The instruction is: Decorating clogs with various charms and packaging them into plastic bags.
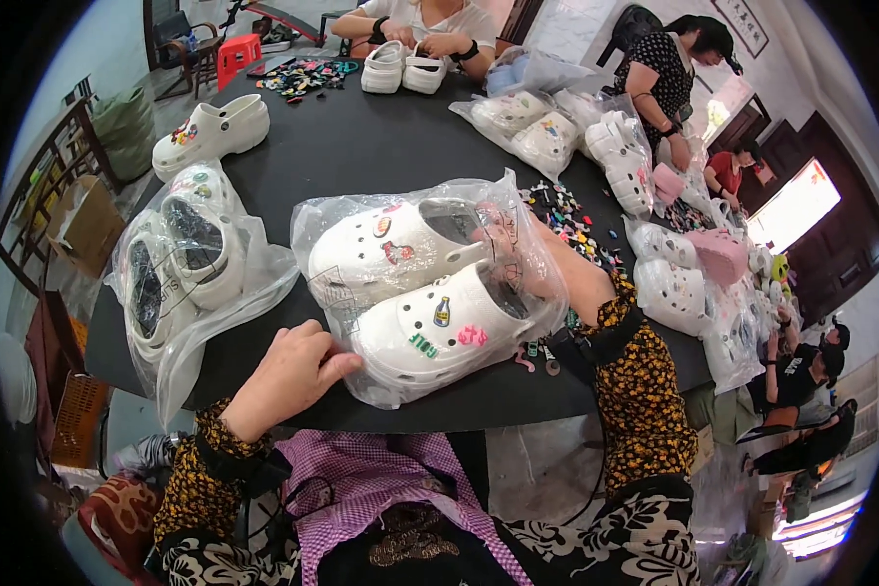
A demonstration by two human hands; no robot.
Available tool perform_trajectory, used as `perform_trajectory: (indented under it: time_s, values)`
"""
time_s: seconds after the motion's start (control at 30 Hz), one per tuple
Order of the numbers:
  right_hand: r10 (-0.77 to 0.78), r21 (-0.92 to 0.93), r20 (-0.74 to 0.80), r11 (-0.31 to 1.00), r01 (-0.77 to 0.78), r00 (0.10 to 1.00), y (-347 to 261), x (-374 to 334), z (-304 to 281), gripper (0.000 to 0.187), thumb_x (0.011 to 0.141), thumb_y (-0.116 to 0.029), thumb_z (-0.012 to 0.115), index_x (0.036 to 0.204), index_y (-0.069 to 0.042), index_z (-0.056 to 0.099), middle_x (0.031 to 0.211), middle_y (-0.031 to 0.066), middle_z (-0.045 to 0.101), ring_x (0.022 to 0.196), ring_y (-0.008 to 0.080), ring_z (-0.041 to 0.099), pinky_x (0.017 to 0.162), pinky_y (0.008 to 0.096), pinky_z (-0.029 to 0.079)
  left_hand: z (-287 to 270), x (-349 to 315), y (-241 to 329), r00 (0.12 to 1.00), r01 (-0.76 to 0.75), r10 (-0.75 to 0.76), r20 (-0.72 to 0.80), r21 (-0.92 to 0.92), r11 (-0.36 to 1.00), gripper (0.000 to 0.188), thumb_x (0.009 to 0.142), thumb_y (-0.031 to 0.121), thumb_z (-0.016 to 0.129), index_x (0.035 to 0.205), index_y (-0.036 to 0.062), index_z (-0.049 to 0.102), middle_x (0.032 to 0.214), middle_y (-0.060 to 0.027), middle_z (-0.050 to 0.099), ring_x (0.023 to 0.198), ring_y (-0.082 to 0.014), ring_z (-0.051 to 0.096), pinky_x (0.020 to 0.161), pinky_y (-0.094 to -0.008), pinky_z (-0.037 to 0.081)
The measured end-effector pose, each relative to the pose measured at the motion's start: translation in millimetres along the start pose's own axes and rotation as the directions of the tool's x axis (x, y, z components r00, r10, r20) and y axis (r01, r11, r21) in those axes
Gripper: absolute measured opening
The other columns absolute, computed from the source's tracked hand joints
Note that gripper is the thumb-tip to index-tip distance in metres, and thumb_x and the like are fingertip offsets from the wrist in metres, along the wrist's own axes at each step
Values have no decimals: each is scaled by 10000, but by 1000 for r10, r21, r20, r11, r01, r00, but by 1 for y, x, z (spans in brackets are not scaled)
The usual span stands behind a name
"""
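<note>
A pair of white clogs [425, 327] with colourful charms lies side by side in a clear plastic bag [332, 220] in front of me. My right hand [511, 244] reaches into the bag from its right end, its fingers closed at the heel of the far clog [361, 249] and partly hidden by plastic. By the bag's near left edge rests my left hand [291, 376], thumb stretched out against the plastic and apart from the loosely bent fingers.
To the left sit another bagged pair of clogs [200, 254] and a loose white clog [210, 132]. Small charms [576, 225] are strewn behind my right arm. Across the black table [361, 146], a person handles white clogs [400, 70]. More bagged clogs [669, 293] line the right side.
</note>
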State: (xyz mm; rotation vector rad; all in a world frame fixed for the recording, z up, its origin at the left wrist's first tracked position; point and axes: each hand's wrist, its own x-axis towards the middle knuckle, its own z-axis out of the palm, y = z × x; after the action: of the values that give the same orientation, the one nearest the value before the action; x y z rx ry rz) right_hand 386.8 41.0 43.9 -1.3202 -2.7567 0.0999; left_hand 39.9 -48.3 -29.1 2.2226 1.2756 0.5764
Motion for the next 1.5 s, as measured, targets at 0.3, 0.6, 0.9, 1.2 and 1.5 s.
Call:
perform_trajectory:
  time_s: [0.3, 0.6, 0.9, 1.2, 1.5]
  values:
    - [407, 932, -16, 337, -134, 913, -36, -6, 1, 375, 950, -269, 570, 1238, -38, 503, 856, 26, 556, 778, 79, 505, 589, 263, 444, 9, -3, -1, 990, -138, 137, -33, -24, 990, 446, 817, 419, 708, 849, -19, 627, 897, -163, 598, 811, -329, 567, 777, -405, 429]
    - [252, 367, -416, 926, -92, 874, -66, -47, -47, 454, 932, -17, 524, 1373, -40, 418, 1149, 78, 522, 876, 159, 574, 792, 261, 484, 10, 13, -18, 995, 76, -97, 2, -633, 771, 485, 894, 281, 662, 1222, -50, 529, 1036, -117, 636, 858, -172, 612, 798, -318, 500]
    - [214, 319, -570, 947, -27, 793, -71, -63, -61, 398, 920, -19, 544, 1310, -1, 467, 1154, 168, 553, 931, 232, 603, 798, 301, 488, 10, 32, -2, 947, 58, -320, 16, -991, 122, 222, 959, 175, 552, 1054, -11, 627, 930, -40, 676, 798, -113, 630, 724, -264, 514]
    - [56, -134, -600, 977, -169, 798, -43, -80, -64, 287, 675, 32, 637, 958, -13, 621, 1234, 142, 583, 960, 354, 554, 853, 423, 462, -35, 60, -23, 846, -156, -479, -235, -967, 199, 206, 976, 197, 537, 996, 9, 621, 891, -57, 673, 757, -137, 644, 698, -294, 541]
    - [41, -83, -537, 991, -101, 843, -34, -94, -54, 205, 702, -44, 686, 898, -49, 626, 1000, 97, 622, 919, 311, 581, 796, 391, 484, -89, 84, -61, 739, -199, -565, -367, -920, 337, 307, 972, 217, 533, 1132, -39, 589, 1078, -127, 656, 943, -214, 649, 815, -340, 531]
